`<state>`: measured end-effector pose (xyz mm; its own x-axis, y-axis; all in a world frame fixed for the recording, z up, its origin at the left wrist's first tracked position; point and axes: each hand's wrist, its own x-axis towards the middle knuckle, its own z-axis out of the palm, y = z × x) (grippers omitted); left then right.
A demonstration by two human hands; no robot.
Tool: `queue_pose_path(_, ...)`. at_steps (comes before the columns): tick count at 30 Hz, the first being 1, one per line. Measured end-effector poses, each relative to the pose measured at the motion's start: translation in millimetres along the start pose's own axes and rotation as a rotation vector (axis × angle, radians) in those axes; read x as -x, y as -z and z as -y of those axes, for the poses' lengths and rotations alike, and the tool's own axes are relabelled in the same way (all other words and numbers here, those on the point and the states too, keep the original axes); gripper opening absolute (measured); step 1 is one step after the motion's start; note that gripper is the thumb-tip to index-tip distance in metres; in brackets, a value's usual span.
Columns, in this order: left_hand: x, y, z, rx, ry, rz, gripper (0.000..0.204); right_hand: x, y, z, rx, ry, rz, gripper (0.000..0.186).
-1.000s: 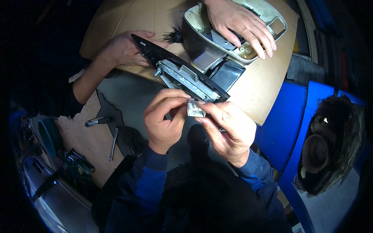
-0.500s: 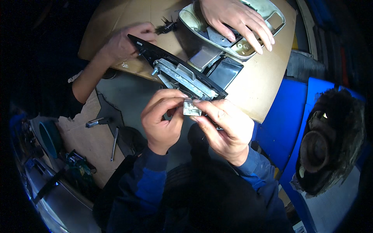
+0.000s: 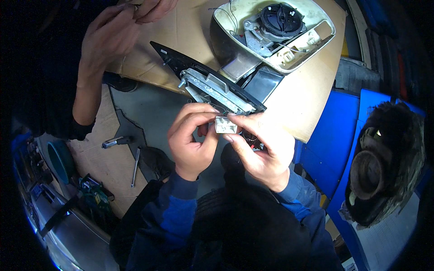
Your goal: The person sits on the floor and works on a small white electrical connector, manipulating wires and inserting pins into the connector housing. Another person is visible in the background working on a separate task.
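Between my hands is a small white plastic connector (image 3: 225,125), its open face with pins turned up. My left hand (image 3: 192,140) pinches its left side between thumb and fingers. On the other side, my right hand (image 3: 262,147) grips it with thumb and forefinger. Thin wires show just beyond my fingertips. Right past them lies the side mirror's black triangular base with a metal bracket (image 3: 217,92). It joins the cream-rimmed mirror housing (image 3: 221,36), which holds a round black motor unit (image 3: 282,20).
Housing and base rest on a cardboard-covered table (image 3: 312,106). A co-worker's hands (image 3: 120,29) are at the upper left. On the floor lie a ratchet-like tool (image 3: 116,142), a metal rod (image 3: 135,167) and a green basin (image 3: 60,161). A dark, ragged part (image 3: 384,167) stands at right by blue panels.
The co-worker's hand has left the mirror housing, uncovering the round motor unit. Their other hand has moved up and left; the dark brush-like item is gone from the table. My hands barely shift.
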<state>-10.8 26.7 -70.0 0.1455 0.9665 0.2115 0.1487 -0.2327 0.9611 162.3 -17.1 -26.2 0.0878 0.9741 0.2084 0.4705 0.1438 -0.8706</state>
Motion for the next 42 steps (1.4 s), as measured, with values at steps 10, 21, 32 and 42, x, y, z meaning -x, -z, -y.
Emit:
queue_pose_path(10,2,-1,1,0.009,-0.001,-0.01,0.021,-5,-1,3,-0.015,0.031,-0.025,0.04)
queue_pose_path(21,4,-5,1,0.033,0.018,-0.033,0.02,-4,-8,-8,-0.05,0.057,-0.058,0.043)
queue_pose_path(32,4,5,-9,-0.025,0.058,0.026,0.028,11,3,12,-0.171,-0.085,-0.023,0.046)
queue_pose_path(42,39,25,-36,-0.047,0.194,-0.01,0.037,38,22,39,-0.25,-0.199,0.131,0.037)
